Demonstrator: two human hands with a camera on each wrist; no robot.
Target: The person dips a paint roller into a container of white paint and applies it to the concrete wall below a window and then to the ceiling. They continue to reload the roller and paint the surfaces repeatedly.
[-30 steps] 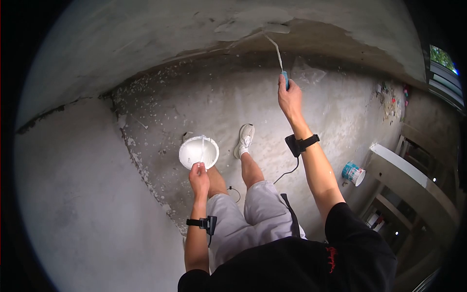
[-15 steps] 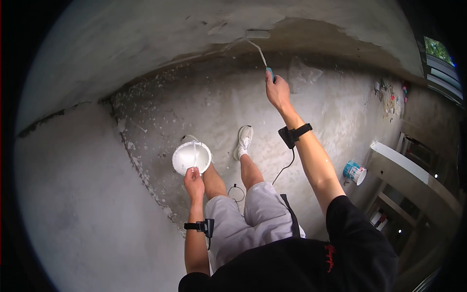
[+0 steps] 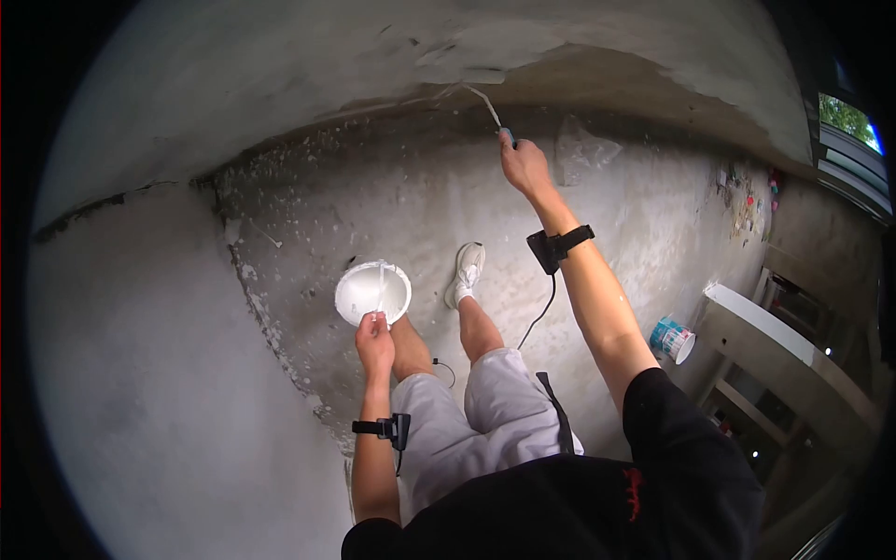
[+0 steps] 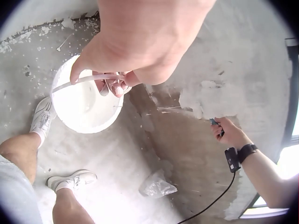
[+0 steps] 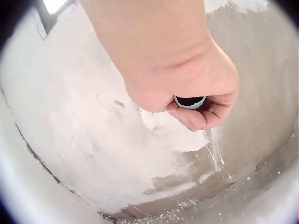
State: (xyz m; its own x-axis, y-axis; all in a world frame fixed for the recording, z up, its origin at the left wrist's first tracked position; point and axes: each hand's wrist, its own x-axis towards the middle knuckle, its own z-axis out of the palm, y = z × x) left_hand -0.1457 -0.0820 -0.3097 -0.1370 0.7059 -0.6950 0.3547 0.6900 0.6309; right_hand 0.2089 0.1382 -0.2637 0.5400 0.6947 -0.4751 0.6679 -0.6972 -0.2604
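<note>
The right hand (image 3: 525, 168) grips the blue handle (image 3: 507, 138) of a paint roller, its white sleeve (image 3: 483, 76) against the wall low down where pale coating meets bare brown surface. In the right wrist view the fingers (image 5: 201, 119) curl round the blue handle end (image 5: 190, 102); the sleeve is hidden there. The left hand (image 3: 375, 345) holds a white bucket (image 3: 347, 297) by its strap-like handle (image 3: 381, 280). From the left wrist, the bucket (image 4: 86, 109) hangs with its mouth up, and the left hand (image 4: 135, 51) has its fingers round the handle.
Clear plastic film (image 3: 585, 152) lies on the floor near the wall. A blue and white paint bucket (image 3: 672, 341) lies to the right, beside a white-topped ledge (image 3: 761, 322). Small debris (image 3: 742, 201) is scattered beyond. A black cable (image 4: 210, 205) hangs from the right wrist camera.
The right hand and roller have moved left along the wall and a little down in the head view. The left hand still holds the bucket, which has shifted slightly left.
</note>
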